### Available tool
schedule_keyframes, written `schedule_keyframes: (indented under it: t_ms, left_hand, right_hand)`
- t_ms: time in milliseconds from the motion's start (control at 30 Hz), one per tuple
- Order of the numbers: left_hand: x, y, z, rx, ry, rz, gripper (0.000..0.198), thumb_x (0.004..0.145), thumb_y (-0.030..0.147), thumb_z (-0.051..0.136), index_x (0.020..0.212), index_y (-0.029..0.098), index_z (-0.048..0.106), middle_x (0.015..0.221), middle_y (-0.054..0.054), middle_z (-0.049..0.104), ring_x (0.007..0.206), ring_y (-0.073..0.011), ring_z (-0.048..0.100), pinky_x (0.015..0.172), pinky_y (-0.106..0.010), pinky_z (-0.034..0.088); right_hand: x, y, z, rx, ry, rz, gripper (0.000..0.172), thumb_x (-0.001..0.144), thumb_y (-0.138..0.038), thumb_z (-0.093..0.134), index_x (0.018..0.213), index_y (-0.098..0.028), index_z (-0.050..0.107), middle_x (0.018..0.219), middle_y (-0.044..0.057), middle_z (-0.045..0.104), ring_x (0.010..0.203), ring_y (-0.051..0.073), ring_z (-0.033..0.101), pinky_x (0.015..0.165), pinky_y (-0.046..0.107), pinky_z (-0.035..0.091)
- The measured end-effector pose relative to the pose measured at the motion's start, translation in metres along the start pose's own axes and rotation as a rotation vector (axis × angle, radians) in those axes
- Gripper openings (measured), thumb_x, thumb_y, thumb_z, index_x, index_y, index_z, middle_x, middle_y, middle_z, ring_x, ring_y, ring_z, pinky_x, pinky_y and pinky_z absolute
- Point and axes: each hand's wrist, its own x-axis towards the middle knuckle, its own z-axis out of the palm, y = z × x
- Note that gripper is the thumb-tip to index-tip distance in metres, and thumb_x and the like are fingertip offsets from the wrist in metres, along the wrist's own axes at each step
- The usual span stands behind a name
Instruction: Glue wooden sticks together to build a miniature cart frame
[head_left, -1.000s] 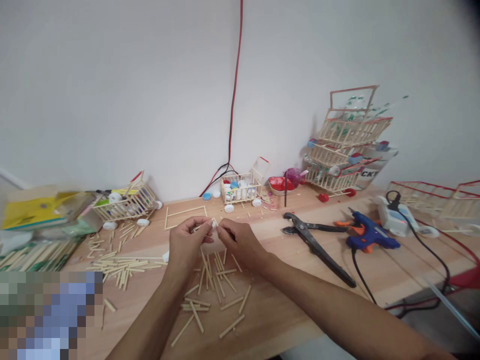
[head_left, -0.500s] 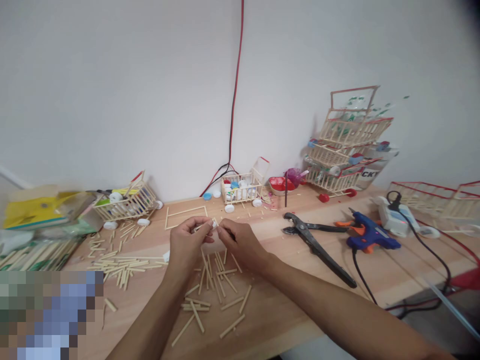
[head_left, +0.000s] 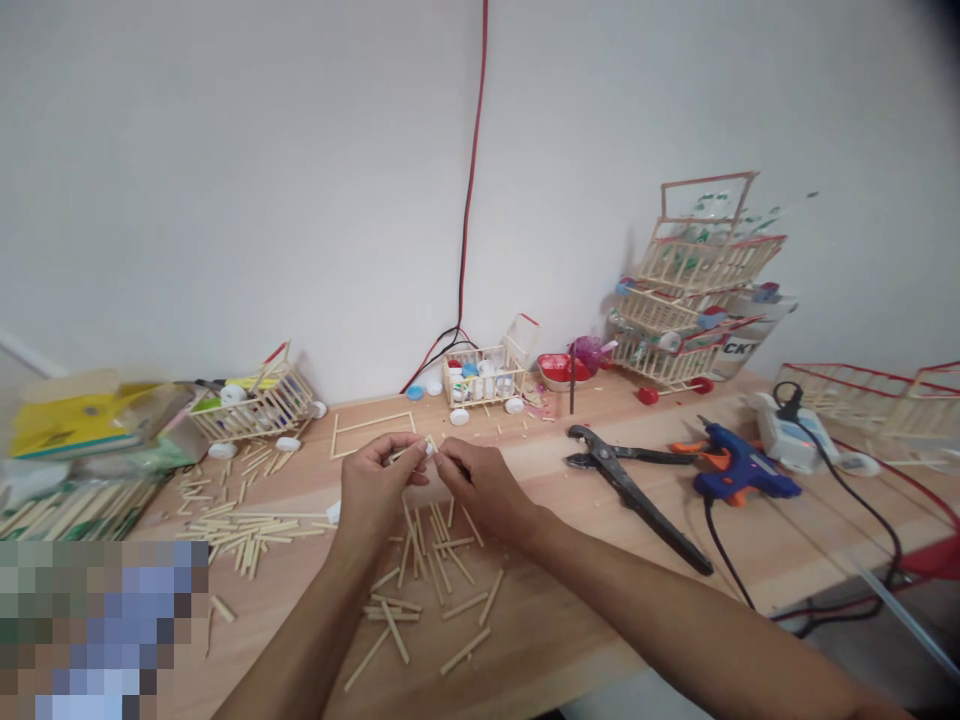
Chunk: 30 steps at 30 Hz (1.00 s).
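Note:
My left hand [head_left: 375, 485] is closed, its thumb and fingers pinching a small wooden stick [head_left: 430, 442] with a whitish bit at its end. My right hand [head_left: 487, 488] is also closed, its fingertips meeting the left ones at that end. What the right fingertips grip is mostly hidden. Below both hands, short cut wooden sticks [head_left: 465, 606] lie scattered on the wooden table [head_left: 570, 640]. A rectangular stick frame [head_left: 373, 420] lies flat just beyond the left hand.
To the left are a stick pile [head_left: 244, 532] and a wheeled stick cart [head_left: 259, 408]. A smaller cart [head_left: 484, 378] stands by the wall. On the right lie black pliers [head_left: 637, 490], a blue glue gun [head_left: 742, 468] with its cord and a power strip [head_left: 795, 435]; stacked carts [head_left: 675, 300] rise behind.

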Motion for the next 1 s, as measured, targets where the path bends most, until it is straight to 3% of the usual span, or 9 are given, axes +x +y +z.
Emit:
schedule_keyframes:
  t_ms: [267, 433, 700, 1000]
  left_hand:
    - [-0.003, 0.007, 0.001, 0.012, 0.006, 0.001, 0.024, 0.062, 0.031, 0.074, 0.073, 0.011, 0.068, 0.059, 0.0, 0.062, 0.05, -0.0105, 0.056, 0.05, -0.022, 0.05]
    - [-0.004, 0.005, 0.002, 0.009, -0.014, 0.009, 0.027, 0.062, 0.033, 0.074, 0.075, 0.011, 0.067, 0.06, 0.0, 0.063, 0.051, -0.0115, 0.057, 0.051, -0.023, 0.05]
    - [-0.001, -0.002, 0.001, 0.016, -0.037, 0.011, 0.026, 0.064, 0.032, 0.073, 0.076, 0.011, 0.067, 0.06, 0.001, 0.061, 0.053, -0.0115, 0.057, 0.052, -0.024, 0.052]
    - [-0.001, -0.004, 0.002, 0.014, -0.02, 0.006, 0.024, 0.064, 0.032, 0.073, 0.076, 0.011, 0.068, 0.059, 0.001, 0.061, 0.05, -0.0104, 0.056, 0.051, -0.023, 0.051]
  right_hand:
    - [-0.001, -0.005, -0.002, 0.096, -0.019, 0.064, 0.028, 0.095, -0.028, 0.035, 0.078, -0.017, 0.054, 0.064, -0.004, 0.05, 0.061, 0.009, 0.047, 0.059, 0.021, 0.031]
    - [0.0, -0.005, -0.002, 0.114, -0.013, 0.104, 0.028, 0.095, -0.029, 0.036, 0.076, -0.017, 0.053, 0.062, -0.004, 0.049, 0.06, 0.01, 0.047, 0.057, 0.021, 0.031]
    - [0.001, -0.004, -0.002, 0.104, -0.015, 0.035, 0.025, 0.091, -0.02, 0.041, 0.068, -0.017, 0.048, 0.061, -0.005, 0.045, 0.059, 0.009, 0.043, 0.058, 0.02, 0.028]
    - [0.001, 0.0, 0.001, 0.082, 0.004, 0.016, 0.026, 0.09, -0.021, 0.042, 0.065, -0.017, 0.042, 0.059, -0.005, 0.04, 0.058, 0.008, 0.038, 0.056, 0.021, 0.024]
